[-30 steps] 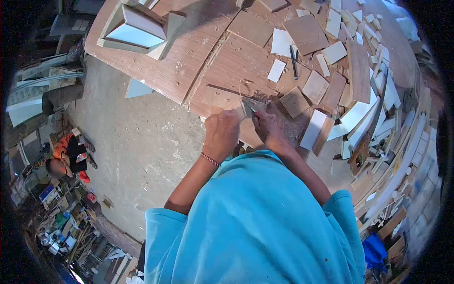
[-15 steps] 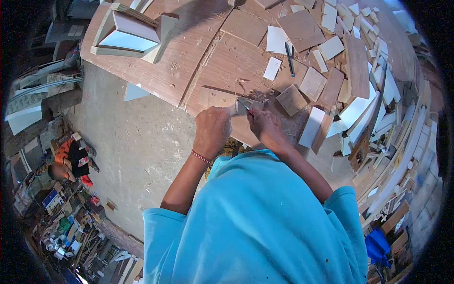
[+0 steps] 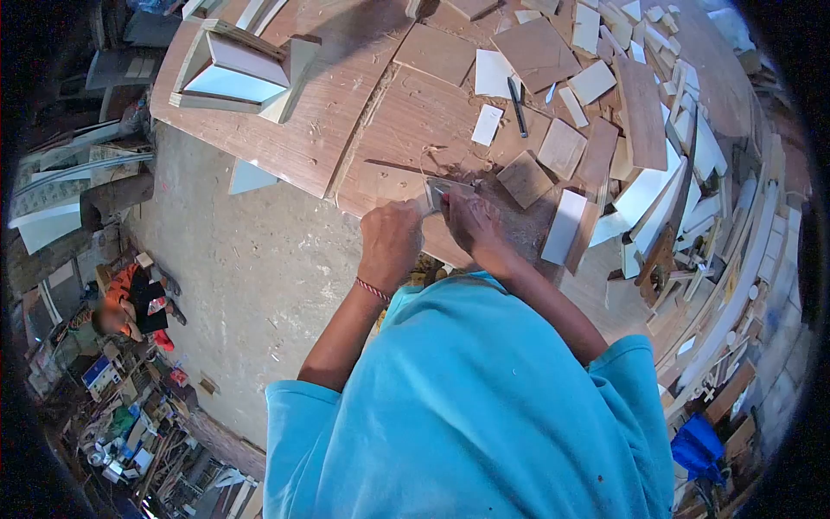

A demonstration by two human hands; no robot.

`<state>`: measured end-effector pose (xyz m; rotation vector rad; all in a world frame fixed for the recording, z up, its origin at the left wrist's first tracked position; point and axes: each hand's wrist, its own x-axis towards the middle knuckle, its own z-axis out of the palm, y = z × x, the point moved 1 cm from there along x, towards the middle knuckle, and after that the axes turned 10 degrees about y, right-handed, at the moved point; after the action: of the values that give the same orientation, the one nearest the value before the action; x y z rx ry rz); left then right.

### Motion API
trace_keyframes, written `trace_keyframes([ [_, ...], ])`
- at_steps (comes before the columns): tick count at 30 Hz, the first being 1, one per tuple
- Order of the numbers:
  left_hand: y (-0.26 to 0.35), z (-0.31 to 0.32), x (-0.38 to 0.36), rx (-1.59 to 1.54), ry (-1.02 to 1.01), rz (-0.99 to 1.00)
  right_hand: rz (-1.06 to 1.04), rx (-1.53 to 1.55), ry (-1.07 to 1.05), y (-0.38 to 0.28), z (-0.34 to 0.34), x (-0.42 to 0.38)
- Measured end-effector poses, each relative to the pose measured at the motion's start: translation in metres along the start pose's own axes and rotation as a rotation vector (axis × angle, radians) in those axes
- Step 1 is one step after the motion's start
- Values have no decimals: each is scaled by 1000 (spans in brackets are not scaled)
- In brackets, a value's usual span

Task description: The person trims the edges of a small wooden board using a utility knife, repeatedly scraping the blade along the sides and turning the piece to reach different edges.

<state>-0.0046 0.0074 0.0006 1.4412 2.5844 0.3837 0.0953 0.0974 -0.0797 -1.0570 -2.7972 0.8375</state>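
Observation:
My left hand (image 3: 391, 238) is closed on the near edge of a thin wooden piece (image 3: 402, 185) at the front edge of the wooden table (image 3: 380, 138). Close by on the right, my right hand (image 3: 474, 227) is closed around a small knife (image 3: 438, 189), its blade pointing toward the wooden piece. Most of the knife's handle is hidden by my fingers. Curled shavings (image 3: 432, 151) lie just beyond the piece. Right of my right hand is a square wooden block (image 3: 525, 179).
A black pen (image 3: 517, 107) lies by white cards (image 3: 487, 124). Wooden and white offcuts (image 3: 640, 112) crowd the right side, with a saw (image 3: 661, 259). A wooden frame (image 3: 246, 69) stands at the back left. A person (image 3: 134, 303) sits low at the far left.
My right hand has moved slightly left with the knife, closer to my left hand. The whole view has shifted a little.

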Motion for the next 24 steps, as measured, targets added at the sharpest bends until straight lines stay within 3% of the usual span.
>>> trace_keyframes([
  [2, 4, 2, -3, 8, 15, 6, 110, 25, -175, -6, -7, 8],
  [6, 4, 5, -8, 36, 28, -38, -26, 121, 5, 8, 15, 10],
  [9, 6, 4, -8, 44, 38, -15, -7, 62, -107, 10, 8, 10],
  [11, 9, 1, -11, -15, 111, 19, 148, 57, -124, 14, 13, -1],
  [14, 10, 3, -9, 56, 26, -20, 131, 68, -215, 0, -23, -7],
  [18, 6, 1, -6, 41, 15, -7, 94, 14, -178, 12, -2, -3],
  [20, 6, 4, -10, 45, -12, -6, -336, -25, 339, 50, 52, -11],
  [21, 9, 5, -14, 42, -15, -15, -340, -24, 330, 40, 41, -7],
  [23, 18, 7, -23, 72, 1, 17, 90, -13, -126, 10, 3, 7],
  [24, 22, 8, -25, 135, -139, -3, 88, -15, -132, 8, -1, 9],
])
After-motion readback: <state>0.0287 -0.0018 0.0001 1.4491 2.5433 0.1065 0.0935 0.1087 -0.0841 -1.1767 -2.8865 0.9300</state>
